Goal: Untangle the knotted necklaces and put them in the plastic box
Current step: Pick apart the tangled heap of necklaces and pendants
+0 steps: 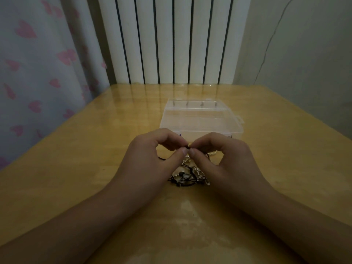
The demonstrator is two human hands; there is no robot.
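Observation:
A tangle of necklaces, black cords mixed with silvery chain and small beads, lies on the wooden table between my wrists. My left hand and my right hand meet fingertip to fingertip above it. Both pinch the same small dark knot of black cord between thumb and forefinger. Cord hangs from the knot down into the pile. Just beyond my hands sits the clear plastic box with its lid closed and a latch tab on its right side.
The table ends at a white ribbed radiator along the back wall. A curtain with pink hearts hangs on the left. A thin wire runs down the right wall.

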